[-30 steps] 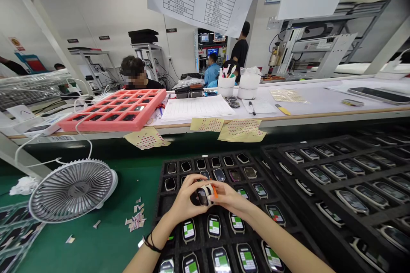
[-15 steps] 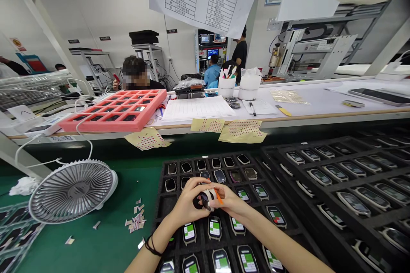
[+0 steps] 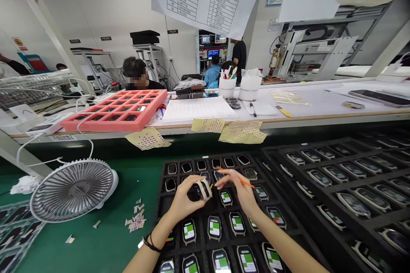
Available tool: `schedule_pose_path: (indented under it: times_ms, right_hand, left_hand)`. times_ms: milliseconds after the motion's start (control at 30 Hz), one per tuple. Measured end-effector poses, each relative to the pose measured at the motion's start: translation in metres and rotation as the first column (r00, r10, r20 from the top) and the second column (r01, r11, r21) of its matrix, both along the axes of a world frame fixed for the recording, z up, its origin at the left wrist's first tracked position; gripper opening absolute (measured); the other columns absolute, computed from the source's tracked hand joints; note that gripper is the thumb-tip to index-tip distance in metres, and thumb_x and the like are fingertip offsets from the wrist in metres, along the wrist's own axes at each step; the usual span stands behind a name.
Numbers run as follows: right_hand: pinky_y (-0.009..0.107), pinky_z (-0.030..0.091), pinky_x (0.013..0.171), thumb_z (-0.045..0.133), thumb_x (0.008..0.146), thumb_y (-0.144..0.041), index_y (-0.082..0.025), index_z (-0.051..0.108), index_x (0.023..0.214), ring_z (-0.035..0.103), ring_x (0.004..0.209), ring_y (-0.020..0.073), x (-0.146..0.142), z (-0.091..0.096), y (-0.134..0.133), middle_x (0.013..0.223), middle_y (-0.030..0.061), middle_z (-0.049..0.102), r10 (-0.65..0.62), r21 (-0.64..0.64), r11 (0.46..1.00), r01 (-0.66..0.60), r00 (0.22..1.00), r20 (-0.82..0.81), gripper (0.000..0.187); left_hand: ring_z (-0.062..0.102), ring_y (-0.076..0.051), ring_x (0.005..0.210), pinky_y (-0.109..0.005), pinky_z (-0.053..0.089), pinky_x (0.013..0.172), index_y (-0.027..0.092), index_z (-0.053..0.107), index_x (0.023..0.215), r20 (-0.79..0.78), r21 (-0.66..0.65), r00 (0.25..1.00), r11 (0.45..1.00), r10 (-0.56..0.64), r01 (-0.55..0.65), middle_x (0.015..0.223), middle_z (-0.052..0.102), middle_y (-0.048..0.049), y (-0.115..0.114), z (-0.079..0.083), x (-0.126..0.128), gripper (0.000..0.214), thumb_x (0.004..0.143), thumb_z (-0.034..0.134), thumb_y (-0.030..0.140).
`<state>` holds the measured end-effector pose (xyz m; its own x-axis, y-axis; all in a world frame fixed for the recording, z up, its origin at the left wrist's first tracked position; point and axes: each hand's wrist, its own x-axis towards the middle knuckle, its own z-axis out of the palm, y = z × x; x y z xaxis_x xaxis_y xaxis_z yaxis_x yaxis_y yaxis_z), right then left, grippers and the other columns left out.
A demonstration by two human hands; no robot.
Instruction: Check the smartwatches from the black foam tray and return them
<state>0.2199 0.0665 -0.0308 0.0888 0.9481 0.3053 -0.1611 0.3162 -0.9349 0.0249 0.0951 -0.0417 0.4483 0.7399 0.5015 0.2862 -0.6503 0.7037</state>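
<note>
A: Where's the left hand, and what's it doing?
B: Curled and pinching a small watch between fingers and thumb. The watch sits at the fingertips, with a white band around it, above the tray. Dark hair ties circle the wrist.

A: And the right hand?
B: Fingers spread, just right of the watch and not touching it. A thin orange stick lies across those fingers, but I can't tell how firmly it's held.

A: What's under the hands?
B: A black foam tray with rows of watches. One with a green-and-white screen sits just below the right fingers.

A: Anything beside them?
B: Left of the left hand, paper scraps lie on a green mat, with a gray fan beyond them. Right of the right hand is a second black tray of watches.

A: And straight ahead, past the hands?
B: Yellow dotted sheets hang over the edge of a white bench. On it are a pink tray, a printed form and white cups. A seated person is behind the pink tray, and someone in blue is farther back.
</note>
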Motion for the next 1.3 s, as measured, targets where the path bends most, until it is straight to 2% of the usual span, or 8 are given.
schedule_pose_path:
  times_ms: [100, 200, 400, 767, 1033, 1133, 1300]
  right_hand:
    - [0.032, 0.050, 0.060, 0.037, 0.093, -0.048, -0.017, 0.072, 0.077, 0.064, 0.049, 0.0169, 0.001, 0.003, -0.009, 0.062, 0.0047, 0.070, 0.018, 0.093, 0.996, -0.017, 1.000, -0.009, 0.049]
    - [0.031, 0.050, 0.059, 0.037, 0.094, -0.045, -0.017, 0.071, 0.067, 0.064, 0.048, 0.0172, -0.002, 0.006, -0.016, 0.057, 0.0048, 0.069, -0.023, 0.114, 0.993, 0.020, 1.000, 0.021, 0.052]
    - [0.033, 0.051, 0.059, 0.041, 0.092, -0.048, -0.018, 0.071, 0.068, 0.065, 0.050, 0.0191, -0.003, 0.010, -0.016, 0.054, 0.0042, 0.068, -0.104, 0.117, 0.989, 0.095, 0.992, 0.074, 0.050]
    - [0.036, 0.051, 0.061, 0.036, 0.093, -0.051, -0.019, 0.071, 0.068, 0.065, 0.052, 0.0205, -0.004, 0.013, -0.018, 0.055, 0.0054, 0.068, -0.124, 0.107, 0.988, 0.110, 0.983, 0.132, 0.053]
    - [0.034, 0.051, 0.060, 0.034, 0.095, -0.047, -0.019, 0.069, 0.063, 0.062, 0.044, 0.0173, -0.005, 0.004, -0.014, 0.048, 0.0035, 0.064, -0.120, 0.134, 0.986, 0.098, 0.977, 0.175, 0.055]
    - [0.033, 0.051, 0.055, 0.035, 0.093, -0.050, -0.018, 0.068, 0.062, 0.061, 0.043, 0.0171, -0.005, 0.002, -0.012, 0.049, 0.0042, 0.064, -0.123, 0.110, 0.988, 0.106, 0.978, 0.167, 0.056]
    - [0.035, 0.051, 0.064, 0.034, 0.094, -0.049, -0.019, 0.069, 0.063, 0.063, 0.048, 0.0186, -0.006, 0.007, -0.013, 0.049, 0.0040, 0.065, -0.105, 0.102, 0.991, 0.092, 0.985, 0.136, 0.056]
  left_hand:
    - [0.061, -0.025, 0.101, -0.038, 0.048, 0.089, 0.020, 0.057, 0.113, -0.001, -0.060, 1.000, 0.998, 0.028, -0.028, 0.110, 0.065, -0.0087, 0.000, -0.003, 0.000, 0.048, 0.067, 0.068, 0.015]
    - [0.061, -0.026, 0.103, -0.039, 0.048, 0.091, 0.019, 0.058, 0.113, -0.005, -0.080, 0.999, 0.996, 0.037, -0.037, 0.113, 0.066, -0.0096, 0.000, -0.004, 0.000, 0.048, 0.066, 0.069, 0.016]
    - [0.062, -0.027, 0.104, -0.042, 0.048, 0.092, 0.018, 0.059, 0.113, -0.005, -0.087, 0.999, 0.995, 0.050, -0.050, 0.114, 0.066, -0.0106, 0.001, -0.003, -0.001, 0.048, 0.065, 0.069, 0.016]
    - [0.063, -0.027, 0.102, -0.042, 0.049, 0.090, 0.018, 0.061, 0.112, -0.020, -0.064, 0.998, 0.996, 0.058, -0.059, 0.112, 0.067, -0.0096, 0.000, -0.004, 0.000, 0.050, 0.064, 0.071, 0.017]
    - [0.065, -0.025, 0.091, -0.040, 0.051, 0.084, 0.018, 0.061, 0.112, -0.073, -0.013, 0.997, 1.000, 0.011, -0.012, 0.102, 0.071, -0.0079, -0.003, -0.005, 0.003, 0.052, 0.061, 0.070, 0.015]
    - [0.065, -0.026, 0.093, -0.041, 0.049, 0.088, 0.019, 0.062, 0.112, -0.085, -0.023, 0.996, 1.000, 0.014, -0.016, 0.103, 0.070, -0.0077, -0.002, -0.004, 0.004, 0.052, 0.061, 0.070, 0.014]
    - [0.063, -0.027, 0.100, -0.041, 0.049, 0.090, 0.020, 0.062, 0.112, -0.061, -0.062, 0.998, 0.997, 0.031, -0.034, 0.110, 0.068, -0.0072, -0.001, -0.004, 0.004, 0.052, 0.061, 0.069, 0.014]
